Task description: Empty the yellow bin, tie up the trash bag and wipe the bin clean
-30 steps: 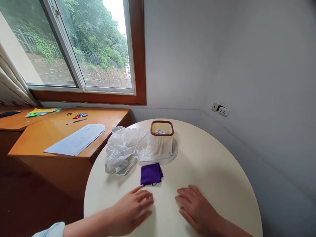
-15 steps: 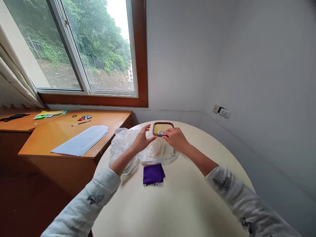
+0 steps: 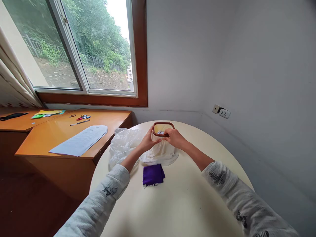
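Since half a second ago we have closed both hands in on the container [image 3: 163, 141]: our left hand [image 3: 148, 142], which hovered open beside it, now presses its fingers against the near left corner of the brown rim [image 3: 163, 124], and our right hand [image 3: 174, 137] has settled its curled fingers over the near edge of that rim. A second ago both hands lay flat on the table near us. Both arms now reach straight forward from us, elbows low, in pale patterned sleeves [image 3: 230, 187], the wrists bare.

We count one container, a translucent box with a brown rectangular rim, standing on the far half of the round cream table [image 3: 172, 204]. Inside it we see a small grey-white bundle [image 3: 161, 132]; what it is we cannot tell. A clear plastic bag [image 3: 123, 146] lies crumpled just left of the container and spreads under and around its base.

One folded purple cloth [image 3: 153, 174] lies on the table just nearer us than the container, apart from both hands.

Left of the container, beyond the table's edge, stands a wooden desk [image 3: 49, 138] with one white sheet of paper [image 3: 80, 141], one pen [image 3: 79, 122], a small cluster of keys [image 3: 83, 117] and some coloured sheets [image 3: 46, 113]. Above the desk is a window [image 3: 74, 46]. Right of the container, on the grey wall, sits one socket [image 3: 221, 112].
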`<state>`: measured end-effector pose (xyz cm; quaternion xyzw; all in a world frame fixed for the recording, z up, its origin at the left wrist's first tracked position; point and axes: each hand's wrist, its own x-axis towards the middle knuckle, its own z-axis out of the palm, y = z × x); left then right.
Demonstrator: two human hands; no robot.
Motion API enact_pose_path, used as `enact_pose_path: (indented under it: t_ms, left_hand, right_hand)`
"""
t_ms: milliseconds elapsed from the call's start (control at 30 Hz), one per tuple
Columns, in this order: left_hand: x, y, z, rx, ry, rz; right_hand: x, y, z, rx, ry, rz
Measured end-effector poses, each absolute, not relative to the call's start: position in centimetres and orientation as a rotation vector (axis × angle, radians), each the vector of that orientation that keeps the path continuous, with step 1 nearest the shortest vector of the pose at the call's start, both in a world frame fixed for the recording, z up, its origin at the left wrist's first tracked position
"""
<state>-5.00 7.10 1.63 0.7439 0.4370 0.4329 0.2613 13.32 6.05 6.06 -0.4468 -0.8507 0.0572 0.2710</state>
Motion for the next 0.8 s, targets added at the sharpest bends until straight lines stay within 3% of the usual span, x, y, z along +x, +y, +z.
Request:
enact_pose_path:
  t_ms: [367, 600, 800]
  left_hand:
    - [-4.4, 7.2, 1.2, 2.027, 1.177, 1.179]
    - [-5.5, 1.4, 1.0, 2.218, 1.322, 1.468]
    - [-7.0, -5.1, -1.6, 2.478, 1.222, 0.966]
  right_hand:
    - [13.9, 6.5, 6.5, -1.102, -2.223, 0.353]
    - [16.3, 1.4, 4.7, -1.01, -2.048, -0.005]
    - [19.7, -3.7, -1.2, -1.038, -2.22, 0.004]
